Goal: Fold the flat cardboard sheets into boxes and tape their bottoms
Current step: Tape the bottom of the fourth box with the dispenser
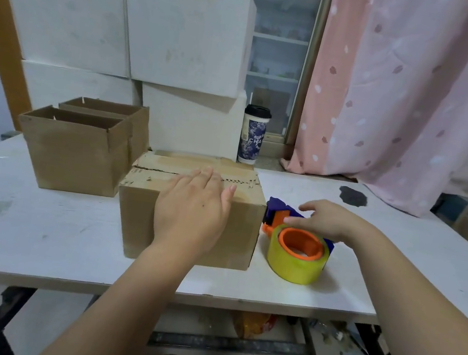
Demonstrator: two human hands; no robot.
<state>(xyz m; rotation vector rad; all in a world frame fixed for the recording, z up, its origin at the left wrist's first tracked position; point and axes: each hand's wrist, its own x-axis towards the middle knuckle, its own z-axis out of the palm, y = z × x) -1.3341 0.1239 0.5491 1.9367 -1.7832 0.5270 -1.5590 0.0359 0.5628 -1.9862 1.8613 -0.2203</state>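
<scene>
Quick count first: three brown cardboard boxes on the white table (37, 227), four big white boxes (187, 36) stacked behind them at 12 o'clock, one tape dispenser and one lidded cup (252, 134) back by the window.

The box being worked on (142, 212) sits dead centre, flipped so its closed flaps face up, with the seam between them running left to right and looking unsealed. The left hand (192, 204) lies flat on top of it, fingers spread and pressing the flaps down, not wrapped around anything. The other two boxes, front one (72, 153) and back one (131, 122), stand open-topped at 10 o'clock, one behind the other, the front one just beside the centre box.

The tape dispenser (296, 241), blue and orange with a yellowish roll, rests on the table at 3 o'clock, right up against the box's right side. The right hand (329, 222) is over its far side with fingers loosely curled; the fingertips seem to touch the roll, but I can't tell whether it really has hold of it.

Room-wise: lots of bare table at 8 o'clock and out past the dispenser at 3. The near table edge runs across in front of the box. A pink curtain (420, 99) hangs at 2 o'clock.
</scene>
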